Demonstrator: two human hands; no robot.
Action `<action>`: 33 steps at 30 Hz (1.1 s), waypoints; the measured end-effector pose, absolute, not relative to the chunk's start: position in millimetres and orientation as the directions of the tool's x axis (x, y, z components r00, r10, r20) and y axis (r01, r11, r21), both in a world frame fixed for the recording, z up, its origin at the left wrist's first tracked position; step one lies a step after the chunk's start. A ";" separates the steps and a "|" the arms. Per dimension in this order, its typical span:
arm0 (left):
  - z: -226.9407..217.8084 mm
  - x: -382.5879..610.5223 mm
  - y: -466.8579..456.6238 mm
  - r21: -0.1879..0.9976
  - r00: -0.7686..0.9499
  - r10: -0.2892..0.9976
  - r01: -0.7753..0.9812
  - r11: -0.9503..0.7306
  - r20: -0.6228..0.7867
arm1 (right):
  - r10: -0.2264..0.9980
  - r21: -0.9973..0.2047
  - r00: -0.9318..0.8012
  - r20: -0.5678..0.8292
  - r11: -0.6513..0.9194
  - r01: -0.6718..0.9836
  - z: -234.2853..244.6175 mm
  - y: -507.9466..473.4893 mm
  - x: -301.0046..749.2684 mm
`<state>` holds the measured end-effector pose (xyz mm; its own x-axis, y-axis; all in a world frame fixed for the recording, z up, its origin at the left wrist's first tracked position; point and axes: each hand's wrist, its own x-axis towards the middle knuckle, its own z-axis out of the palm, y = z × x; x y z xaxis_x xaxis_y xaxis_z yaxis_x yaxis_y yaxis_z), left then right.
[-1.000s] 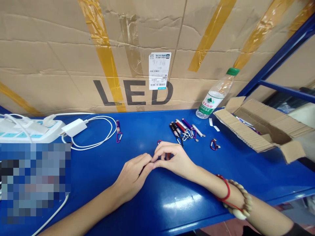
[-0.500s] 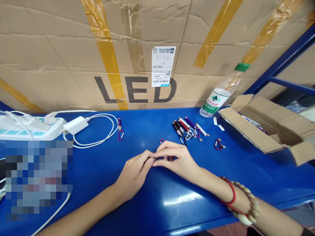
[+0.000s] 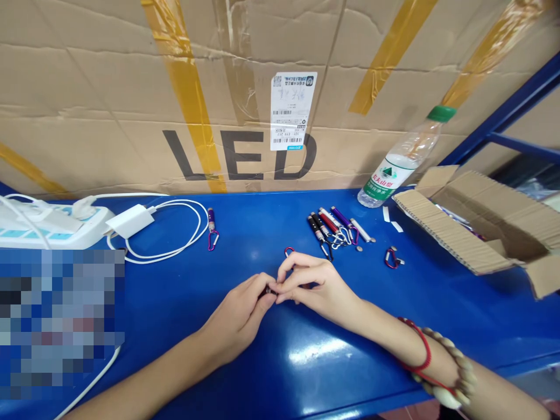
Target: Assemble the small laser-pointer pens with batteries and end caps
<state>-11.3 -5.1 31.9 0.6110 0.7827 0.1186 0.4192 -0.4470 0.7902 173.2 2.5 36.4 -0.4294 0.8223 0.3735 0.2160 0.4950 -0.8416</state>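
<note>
Since the earlier frame the right hand's (image 3: 321,284) fingers have shifted and more of a small dark piece (image 3: 268,290) shows at the left hand's (image 3: 240,306) fingertips. That piece sits where the hands meet, over the counter (image 3: 210,373): at about two o'clock from the left hand's middle, nine o'clock from the right's. The left hand is nearer, pinching it between thumb and fingers; the right's thumb and forefinger come up to its exposed end, but whether they grip it I cannot tell. Fingers cover most of it, so its long axis is unclear. A red carabiner (image 3: 289,251) lies at one o'clock from it, just beyond the right hand's fingers.
</note>
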 end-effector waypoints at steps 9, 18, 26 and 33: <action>32.8 -9.3 -1.9 0.805 0.655 0.741 0.355 -0.475 0.149 | 0.771 -0.751 -0.462 0.438 0.596 0.284 38.4 3.6 181.4; 26.2 -6.8 -0.4 0.730 0.648 0.711 0.343 -0.592 0.273 | 0.764 -0.751 -0.436 0.476 0.611 0.251 42.2 7.7 182.2; 23.2 -8.1 1.3 0.533 0.631 0.650 0.407 -0.742 0.423 | 0.748 -0.750 -0.478 0.460 0.615 0.242 41.7 4.1 180.3; 24.3 -8.2 1.5 0.504 0.605 0.676 0.465 -0.728 0.420 | 0.765 -0.727 -0.465 0.446 0.612 0.310 43.2 1.8 177.0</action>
<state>-8.2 1.5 24.3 0.6049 0.6764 0.4202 0.4647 -0.7283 0.5036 177.0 1.8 43.2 -0.4651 0.7648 0.4458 0.3101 0.6124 -0.7272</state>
